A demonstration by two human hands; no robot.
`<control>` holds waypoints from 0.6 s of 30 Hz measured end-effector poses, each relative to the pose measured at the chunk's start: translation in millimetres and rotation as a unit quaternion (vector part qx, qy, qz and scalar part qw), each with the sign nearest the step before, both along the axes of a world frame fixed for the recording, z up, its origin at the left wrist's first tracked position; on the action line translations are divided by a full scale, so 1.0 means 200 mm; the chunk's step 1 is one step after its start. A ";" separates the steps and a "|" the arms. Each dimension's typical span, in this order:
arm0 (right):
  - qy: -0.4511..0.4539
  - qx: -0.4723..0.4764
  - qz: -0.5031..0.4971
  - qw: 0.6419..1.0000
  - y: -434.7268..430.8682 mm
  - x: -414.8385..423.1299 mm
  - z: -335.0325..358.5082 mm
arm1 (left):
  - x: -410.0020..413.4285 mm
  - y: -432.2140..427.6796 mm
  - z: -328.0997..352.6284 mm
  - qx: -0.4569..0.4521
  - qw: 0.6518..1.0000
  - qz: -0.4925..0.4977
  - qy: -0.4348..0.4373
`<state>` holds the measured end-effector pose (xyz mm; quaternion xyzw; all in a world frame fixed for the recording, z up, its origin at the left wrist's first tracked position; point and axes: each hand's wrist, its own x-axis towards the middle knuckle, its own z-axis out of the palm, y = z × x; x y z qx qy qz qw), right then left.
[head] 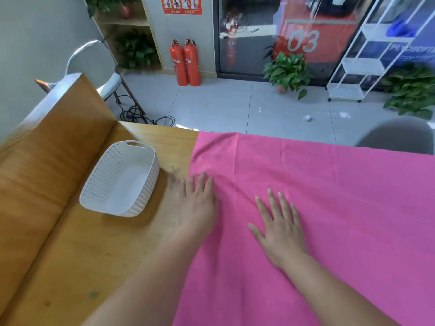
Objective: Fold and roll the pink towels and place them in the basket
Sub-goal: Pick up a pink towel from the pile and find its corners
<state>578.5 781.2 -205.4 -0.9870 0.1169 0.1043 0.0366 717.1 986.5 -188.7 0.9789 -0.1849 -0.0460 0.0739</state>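
From my remote seat I count one flat pink cloth towel [317, 208], one white slatted plastic basket [146, 184], two bare hands, the left hand [197, 203] and the right hand [281, 234], two red cylindrical fire extinguishers [191, 63], two grey moulded chairs [94, 62], one white wire shelf rack [363, 64].

1. Numerals "03" [303, 41]: large, white, on the glass front [249, 57] at the far side of the room; an orange-red panel [329, 25] shows behind the glass at that spot.
2. Lettering [412, 50]: pale, slanted, one line on the glass behind the white wire shelf [366, 65] at right. It begins with "P", is cut by the frame edge, and the rest is too blurred to read with certainty.
3. Red poster [181, 5]: on the wall [207, 31], top cropped. It has a row of four pictogram panels with lines of small characters beneath, too small to read.
4. Fire extinguishers [178, 64]: two, red, standing below the poster. Each has a label on the body, printing illegible.
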 end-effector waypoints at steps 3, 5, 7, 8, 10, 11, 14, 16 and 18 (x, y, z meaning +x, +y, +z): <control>0.008 -0.002 -0.017 1.000 0.04 -0.22 0.01 | -0.52 0.07 -0.07 -0.018 0.999 -0.035 0.019; 0.010 -0.002 -0.026 1.000 0.06 -0.36 0.02 | -0.78 0.18 -0.13 0.007 0.997 -0.063 0.038; 0.023 -0.003 -0.023 0.999 0.07 -0.48 0.03 | -0.87 0.31 -0.16 0.028 0.997 -0.072 0.025; 0.029 -0.004 -0.016 0.999 0.08 -0.53 0.04 | -0.88 0.36 -0.16 0.031 0.998 -0.060 0.015; 0.043 -0.004 -0.008 0.999 0.08 -0.64 0.06 | -0.87 0.44 -0.12 0.026 0.999 -0.038 -0.004; 0.039 -0.002 -0.011 0.999 0.09 -0.70 0.06 | -0.89 0.46 -0.10 0.022 0.999 -0.029 -0.009; 0.036 -0.001 -0.019 0.999 0.10 -0.88 0.09 | -1.03 0.51 -0.06 0.015 1.000 -0.018 -0.013; 0.051 0.009 -0.022 0.998 0.13 -1.02 0.09 | -1.22 0.55 -0.10 0.030 0.998 -0.051 0.008; 0.053 0.014 -0.022 0.998 0.17 -1.15 0.09 | -1.43 0.57 -0.14 0.065 0.992 -0.102 0.041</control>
